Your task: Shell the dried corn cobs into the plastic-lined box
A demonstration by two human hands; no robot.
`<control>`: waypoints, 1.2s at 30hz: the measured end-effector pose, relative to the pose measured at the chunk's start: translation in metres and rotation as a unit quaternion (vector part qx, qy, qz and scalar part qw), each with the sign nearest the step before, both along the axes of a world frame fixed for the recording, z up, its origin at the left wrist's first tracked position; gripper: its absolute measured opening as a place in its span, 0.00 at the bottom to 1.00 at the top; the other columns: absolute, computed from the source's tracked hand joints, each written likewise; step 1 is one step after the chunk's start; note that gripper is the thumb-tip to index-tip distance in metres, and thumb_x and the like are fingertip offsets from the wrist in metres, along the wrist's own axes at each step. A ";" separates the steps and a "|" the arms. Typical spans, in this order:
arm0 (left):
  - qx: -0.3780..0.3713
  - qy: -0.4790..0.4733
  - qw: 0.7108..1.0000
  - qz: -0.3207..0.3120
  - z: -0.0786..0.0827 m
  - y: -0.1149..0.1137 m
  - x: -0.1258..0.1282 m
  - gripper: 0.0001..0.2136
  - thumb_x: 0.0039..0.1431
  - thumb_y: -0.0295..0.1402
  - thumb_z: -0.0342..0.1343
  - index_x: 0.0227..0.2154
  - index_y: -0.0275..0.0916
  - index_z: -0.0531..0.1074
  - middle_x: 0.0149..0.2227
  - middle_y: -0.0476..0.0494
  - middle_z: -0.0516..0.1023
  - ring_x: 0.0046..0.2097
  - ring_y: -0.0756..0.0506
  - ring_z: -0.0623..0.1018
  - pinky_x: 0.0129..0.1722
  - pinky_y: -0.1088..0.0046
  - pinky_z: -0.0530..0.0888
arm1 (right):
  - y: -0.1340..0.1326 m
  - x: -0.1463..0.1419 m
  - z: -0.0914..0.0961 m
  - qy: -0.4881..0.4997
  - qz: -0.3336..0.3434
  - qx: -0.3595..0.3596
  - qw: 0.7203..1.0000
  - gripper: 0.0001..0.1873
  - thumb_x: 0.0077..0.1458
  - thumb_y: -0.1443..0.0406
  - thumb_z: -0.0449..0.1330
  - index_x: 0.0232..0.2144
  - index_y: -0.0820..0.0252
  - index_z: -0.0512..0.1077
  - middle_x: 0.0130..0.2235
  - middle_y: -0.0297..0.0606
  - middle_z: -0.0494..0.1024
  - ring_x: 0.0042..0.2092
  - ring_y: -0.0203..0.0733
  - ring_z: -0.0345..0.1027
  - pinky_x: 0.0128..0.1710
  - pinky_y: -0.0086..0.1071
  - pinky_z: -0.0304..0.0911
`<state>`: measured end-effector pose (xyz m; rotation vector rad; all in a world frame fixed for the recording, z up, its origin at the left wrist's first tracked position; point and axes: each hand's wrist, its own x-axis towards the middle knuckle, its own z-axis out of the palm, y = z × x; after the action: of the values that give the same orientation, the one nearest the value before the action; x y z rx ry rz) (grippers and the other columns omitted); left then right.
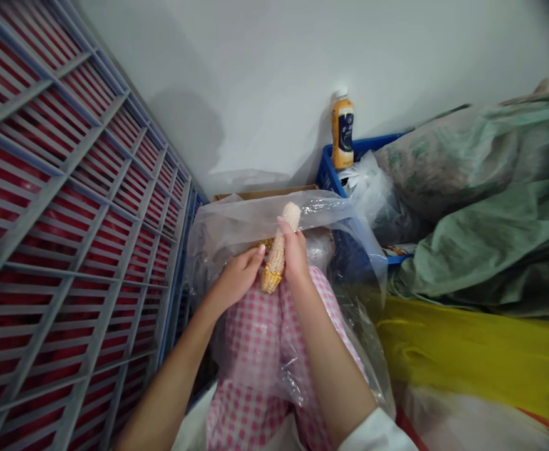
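Note:
A corn cob [277,250] slants over my lap, mostly stripped pale, with a band of yellow kernels left near its lower end. My right hand [295,254] is closed around its upper part, thumb along the side. Just left of the cob is my left hand [239,275], its thumb stretched toward the cob and its other fingers partly hidden. Loose yellow kernels [265,242] show behind the thumb. Beneath both hands, a clear plastic bag [255,351] spreads across my knees and pink checked trousers [250,401].
Stacked grey plastic crates [67,169] with red contents rise close on the left. A blue crate [328,172] at right holds plastic bags; an orange drink bottle [343,131] stands at its corner. Green sacks [490,232] and a yellow sheet [471,351] lie right. A white wall [255,81] stands ahead.

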<state>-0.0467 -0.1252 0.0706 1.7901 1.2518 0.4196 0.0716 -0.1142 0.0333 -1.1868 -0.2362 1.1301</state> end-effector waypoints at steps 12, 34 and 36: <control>0.042 0.058 0.997 -0.013 -0.013 -0.015 0.011 0.25 0.59 0.46 0.35 0.22 0.35 0.69 0.24 0.43 0.75 0.27 0.46 0.73 0.31 0.71 0.67 | 0.001 0.003 -0.006 -0.016 -0.008 -0.004 1.000 0.23 0.39 0.54 0.62 0.36 0.63 0.72 0.30 0.34 0.76 0.32 0.40 0.68 0.34 0.31 0.62; 0.023 0.090 0.991 -0.099 0.008 -0.011 0.003 0.20 0.59 0.45 0.38 0.25 0.36 0.68 0.25 0.46 0.73 0.29 0.48 0.71 0.31 0.73 0.66 | 0.001 0.001 -0.008 0.045 -0.035 0.025 0.998 0.21 0.40 0.55 0.62 0.34 0.62 0.70 0.32 0.32 0.75 0.34 0.39 0.68 0.36 0.31 0.63; 0.046 0.096 0.990 -0.090 0.007 -0.014 0.007 0.20 0.60 0.42 0.35 0.24 0.37 0.67 0.26 0.45 0.74 0.30 0.47 0.72 0.32 0.73 0.66 | 0.001 0.001 -0.009 0.034 -0.035 0.021 0.999 0.21 0.40 0.54 0.62 0.35 0.62 0.71 0.32 0.32 0.75 0.34 0.38 0.68 0.36 0.31 0.62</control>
<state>-0.0393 -0.1393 0.0771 2.0414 1.2033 0.2096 0.0725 -0.1133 0.0247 -1.1087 -0.1637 1.0974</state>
